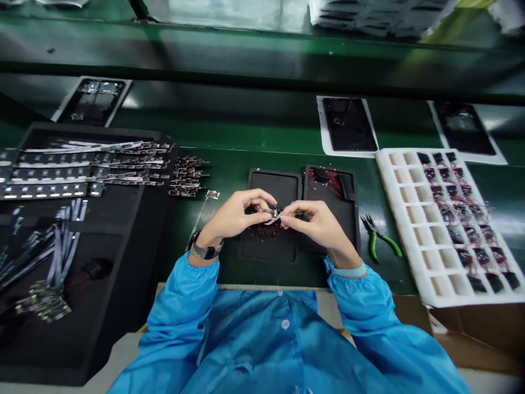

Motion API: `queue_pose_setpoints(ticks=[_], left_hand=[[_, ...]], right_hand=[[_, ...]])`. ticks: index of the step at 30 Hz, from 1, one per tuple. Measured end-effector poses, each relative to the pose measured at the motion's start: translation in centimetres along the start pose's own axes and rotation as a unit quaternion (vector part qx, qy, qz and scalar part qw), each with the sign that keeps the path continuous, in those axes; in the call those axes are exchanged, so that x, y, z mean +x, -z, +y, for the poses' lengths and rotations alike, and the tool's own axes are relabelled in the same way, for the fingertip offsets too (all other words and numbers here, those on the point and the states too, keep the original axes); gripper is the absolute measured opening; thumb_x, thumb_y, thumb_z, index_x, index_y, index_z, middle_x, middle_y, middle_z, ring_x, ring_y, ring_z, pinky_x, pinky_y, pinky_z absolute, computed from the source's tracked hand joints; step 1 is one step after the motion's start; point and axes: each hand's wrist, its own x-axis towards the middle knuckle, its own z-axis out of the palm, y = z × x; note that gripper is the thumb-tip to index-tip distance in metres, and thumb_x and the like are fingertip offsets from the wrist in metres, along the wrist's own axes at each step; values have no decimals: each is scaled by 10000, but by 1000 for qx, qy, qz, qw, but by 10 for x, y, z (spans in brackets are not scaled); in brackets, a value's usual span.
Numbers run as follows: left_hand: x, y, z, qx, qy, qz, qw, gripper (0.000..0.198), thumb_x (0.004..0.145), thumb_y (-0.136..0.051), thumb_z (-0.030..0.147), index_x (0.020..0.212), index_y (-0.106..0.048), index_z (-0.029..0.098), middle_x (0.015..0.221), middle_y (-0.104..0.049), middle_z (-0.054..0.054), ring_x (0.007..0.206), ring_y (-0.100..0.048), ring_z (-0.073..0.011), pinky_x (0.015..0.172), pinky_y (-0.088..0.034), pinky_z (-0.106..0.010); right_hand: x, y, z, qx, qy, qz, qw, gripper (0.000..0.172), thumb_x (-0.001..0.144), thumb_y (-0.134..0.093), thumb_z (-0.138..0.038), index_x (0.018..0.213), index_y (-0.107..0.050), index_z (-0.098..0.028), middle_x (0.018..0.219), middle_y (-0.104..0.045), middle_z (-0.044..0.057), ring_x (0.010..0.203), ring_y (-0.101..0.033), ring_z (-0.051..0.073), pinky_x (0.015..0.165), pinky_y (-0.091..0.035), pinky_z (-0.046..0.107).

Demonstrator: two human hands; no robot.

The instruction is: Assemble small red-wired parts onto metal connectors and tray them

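Turned inward, the left hand pinches a small, silvery-dark circuit board, the right hand a thin whitish strip.

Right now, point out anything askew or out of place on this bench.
One small pale circuit board lies on the green tabletop just outside the dense dark cluster of small electronic parts; its separation looks mildly odd.

Legible text, labels, brands, numbers, signs: none. Any print on held circuit board, black panel too small or blurred.
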Motion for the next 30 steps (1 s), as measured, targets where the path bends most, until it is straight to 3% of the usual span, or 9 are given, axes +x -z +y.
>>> queue_pose_setpoints(ticks=[4,10,30], left_hand=[[1,-3,1,30,1,-30,999,132,855,-781,232,964,-775,157,816,-740,-52,756,-665,-169,728,-503,-294],[2,-4,1,56,3,-42,998,104,866,-757,210,953,-796,168,798,-740,-42,738,-655,-167,737,-498,-299],[3,-6,1,106,11,-19,994,99,851,-750,221,909,-821,183,724,-724,-18,682,-634,-163,717,-475,-294]], right_hand=[[1,0,-2,0,-28,-43,999,251,876,-791,-421,874,-781,-170,784,-776,58,715,-700,192,740,-552,328],[3,-1,3,19,-52,-69,996,249,861,-793,-408,844,-767,-161,744,-766,58,679,-709,183,712,-568,316],[5,-8,7,38,-91,-60,993,299,827,-803,-456,834,-758,-160,718,-772,62,652,-721,184,694,-586,322]])
